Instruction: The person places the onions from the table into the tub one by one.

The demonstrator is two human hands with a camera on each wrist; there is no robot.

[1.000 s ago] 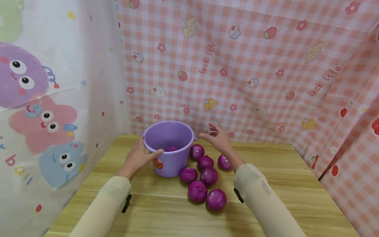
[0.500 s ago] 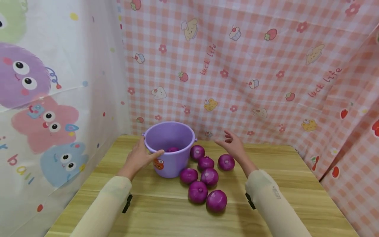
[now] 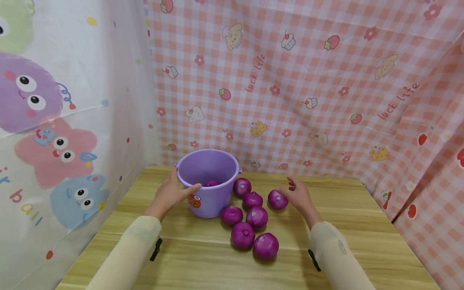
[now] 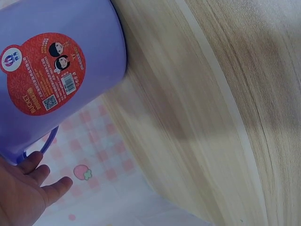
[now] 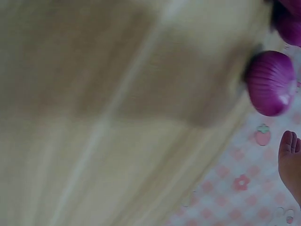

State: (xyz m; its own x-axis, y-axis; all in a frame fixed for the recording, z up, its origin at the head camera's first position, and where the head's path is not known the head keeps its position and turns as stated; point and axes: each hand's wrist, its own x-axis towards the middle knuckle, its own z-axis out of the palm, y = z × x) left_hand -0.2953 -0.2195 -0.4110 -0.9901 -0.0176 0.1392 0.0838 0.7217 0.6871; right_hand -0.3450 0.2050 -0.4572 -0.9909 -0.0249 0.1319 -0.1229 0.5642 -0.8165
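My left hand [image 3: 168,194] rests against the near left side of a purple bucket [image 3: 214,199], its thumb stretched along the front rim. Several fingers [image 4: 55,189] extend loosely beside the bucket's handle in the left wrist view. At least one red onion [image 3: 211,183] shows inside the bucket; the rest of its inside is hidden. My right hand [image 3: 298,196] is at the right side of a separate red onion [image 3: 277,199], fingers spread and thumb close to it; contact is unclear. In the right wrist view this hand [image 5: 290,162] is partly cut off, next to an onion [image 5: 271,83].
Several more red onions lie on the wooden table [image 3: 344,225] right of the bucket, including one [image 3: 266,246] nearest the front and one [image 3: 242,187] by the bucket's wall. A checked cloth [image 3: 308,80] hangs behind, a white patterned cloth [image 3: 119,121] at the left.
My right hand has moved from beside the bucket's rim to the right, then down to the lone onion. The left hand and bucket have stayed in place.
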